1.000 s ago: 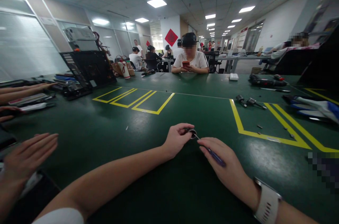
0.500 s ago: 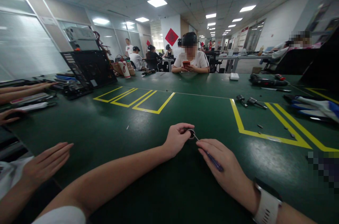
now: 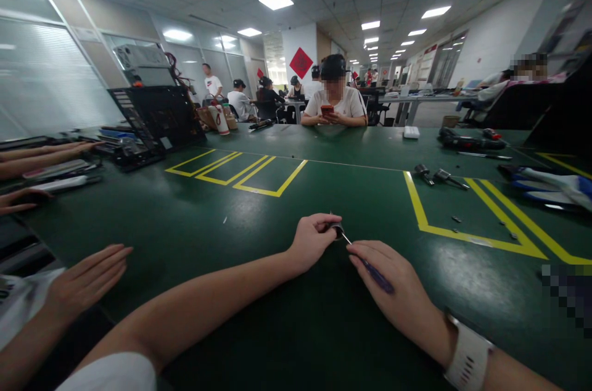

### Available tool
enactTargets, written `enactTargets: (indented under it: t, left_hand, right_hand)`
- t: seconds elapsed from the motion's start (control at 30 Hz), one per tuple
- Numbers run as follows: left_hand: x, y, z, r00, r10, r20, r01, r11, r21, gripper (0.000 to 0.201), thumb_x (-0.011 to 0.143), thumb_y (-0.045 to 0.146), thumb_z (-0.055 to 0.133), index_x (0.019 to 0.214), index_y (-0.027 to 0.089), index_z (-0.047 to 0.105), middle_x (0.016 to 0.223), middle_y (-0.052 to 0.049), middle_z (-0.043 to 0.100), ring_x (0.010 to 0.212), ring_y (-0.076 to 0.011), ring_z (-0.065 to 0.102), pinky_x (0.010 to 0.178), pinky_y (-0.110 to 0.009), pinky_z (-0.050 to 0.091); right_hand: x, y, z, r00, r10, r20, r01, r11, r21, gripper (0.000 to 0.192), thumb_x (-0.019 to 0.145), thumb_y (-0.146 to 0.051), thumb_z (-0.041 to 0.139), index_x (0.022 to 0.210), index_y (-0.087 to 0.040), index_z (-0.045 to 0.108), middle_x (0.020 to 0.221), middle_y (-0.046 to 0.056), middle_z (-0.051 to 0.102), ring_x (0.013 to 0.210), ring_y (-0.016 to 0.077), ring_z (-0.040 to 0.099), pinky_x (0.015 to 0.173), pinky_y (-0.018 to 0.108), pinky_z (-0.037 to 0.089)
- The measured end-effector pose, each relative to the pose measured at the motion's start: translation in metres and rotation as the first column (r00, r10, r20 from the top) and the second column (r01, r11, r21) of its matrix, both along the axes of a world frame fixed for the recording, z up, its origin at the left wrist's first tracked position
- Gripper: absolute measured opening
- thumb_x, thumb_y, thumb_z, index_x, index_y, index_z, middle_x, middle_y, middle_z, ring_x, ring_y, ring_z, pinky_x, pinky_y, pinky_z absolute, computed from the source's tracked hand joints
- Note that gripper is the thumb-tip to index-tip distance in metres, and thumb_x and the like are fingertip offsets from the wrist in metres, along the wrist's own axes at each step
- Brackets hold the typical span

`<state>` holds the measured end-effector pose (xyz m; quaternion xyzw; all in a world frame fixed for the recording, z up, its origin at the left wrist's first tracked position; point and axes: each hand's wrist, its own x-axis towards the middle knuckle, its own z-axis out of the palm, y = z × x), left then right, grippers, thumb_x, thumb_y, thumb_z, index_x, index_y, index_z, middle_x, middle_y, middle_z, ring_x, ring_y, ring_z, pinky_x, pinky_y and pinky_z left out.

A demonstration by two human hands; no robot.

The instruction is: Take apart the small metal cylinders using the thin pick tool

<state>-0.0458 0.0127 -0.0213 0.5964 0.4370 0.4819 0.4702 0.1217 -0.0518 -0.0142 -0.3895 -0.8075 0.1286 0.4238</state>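
My left hand (image 3: 311, 243) pinches a small round dark metal part (image 3: 337, 230) just above the green table (image 3: 259, 243). My right hand (image 3: 393, 289) grips a thin blue-handled screwdriver (image 3: 375, 275), and its metal tip touches the round part. A white watch band (image 3: 468, 359) sits on my right wrist. Both hands meet near the table's middle, a little in front of me.
A co-worker's hand (image 3: 86, 283) lies flat at the lower left, more arms (image 3: 41, 156) further left. A black computer case (image 3: 155, 119) stands at the back left. Yellow tape boxes (image 3: 240, 172), bits (image 3: 435, 176), small screws (image 3: 502, 224), a power driver (image 3: 467, 141). A seated person (image 3: 335, 98) faces me.
The co-worker's hand at lower left slid rightward and lower onto the table. My own hands stay almost still on the round part, shifting only slightly.
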Motion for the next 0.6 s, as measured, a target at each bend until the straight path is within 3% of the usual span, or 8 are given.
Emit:
enactTargets:
  t: [0.33, 0.6]
  left_hand:
    - [0.0003, 0.0014, -0.0023, 1.0, 0.03, -0.01, -0.03, 1.0, -0.008, 0.028, 0.067, 0.009, 0.061, 0.094, 0.012, 0.068, 0.091, -0.009, 0.071, 0.085, -0.0189, 0.067, 0.082, -0.034, 0.054]
    - [-0.0021, 0.0014, -0.004, 1.0, -0.024, -0.021, 0.024, 1.0, 0.016, 0.029, 0.071, 0.012, 0.061, 0.099, 0.012, 0.066, 0.097, -0.01, 0.069, 0.088, -0.0187, 0.066, 0.085, -0.036, 0.053]
  right_hand:
    - [-0.0006, -0.001, -0.0042, 0.998, -0.013, 0.064, 0.015, 0.999, -0.039, 0.026, 0.086, -0.017, 0.049, 0.108, -0.023, 0.063, 0.102, 0.008, 0.067, 0.094, 0.0217, 0.062, 0.083, 0.041, 0.053]
    - [-0.0007, -0.001, -0.0041, 0.995, -0.031, 0.09, 0.032, 0.999, -0.012, 0.027, 0.086, -0.016, 0.049, 0.108, -0.022, 0.063, 0.103, 0.008, 0.067, 0.095, 0.0218, 0.062, 0.084, 0.041, 0.053]
